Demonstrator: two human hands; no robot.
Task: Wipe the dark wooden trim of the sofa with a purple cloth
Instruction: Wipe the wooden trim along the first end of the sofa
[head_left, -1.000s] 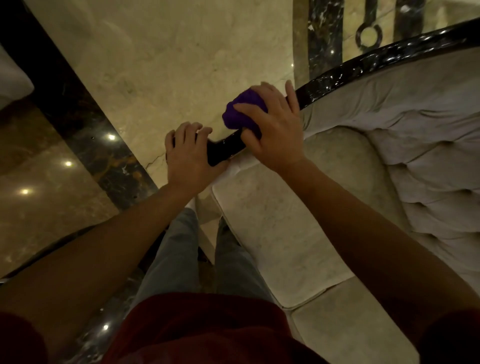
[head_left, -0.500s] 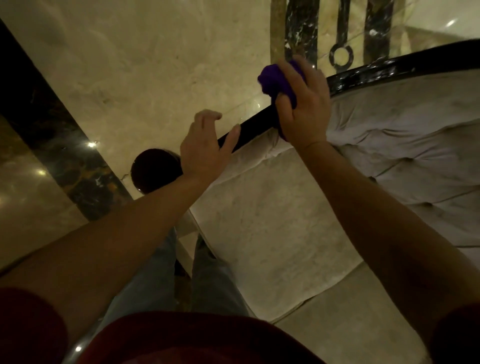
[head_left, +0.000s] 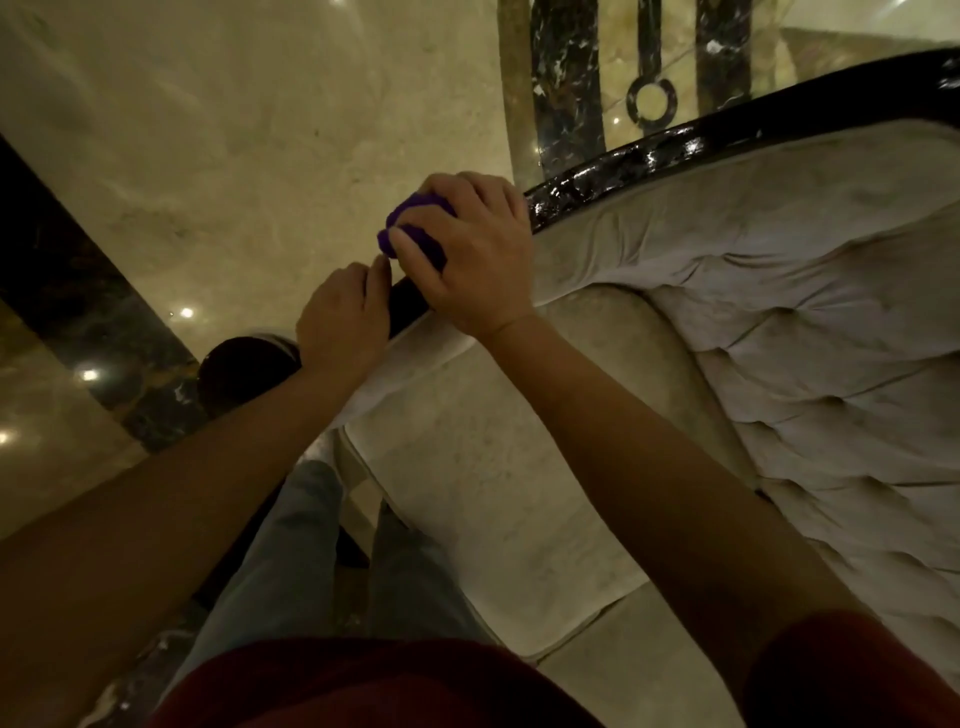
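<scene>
The sofa's dark wooden trim runs glossy along the top of the backrest, from upper right down to a rounded scroll end at the left. My right hand presses a bunched purple cloth onto the trim near the middle of the view. My left hand wraps around the trim just below the cloth, almost touching my right hand. Both hands hide the stretch of trim beneath them.
The pale tufted backrest and beige seat cushions fill the right. Glossy marble floor with dark bands lies beyond the trim. My legs in grey trousers stand beside the sofa's end.
My right hand slid the cloth back down the trim toward the left. My left hand, lifted and open half a second ago, closed on the trim again.
</scene>
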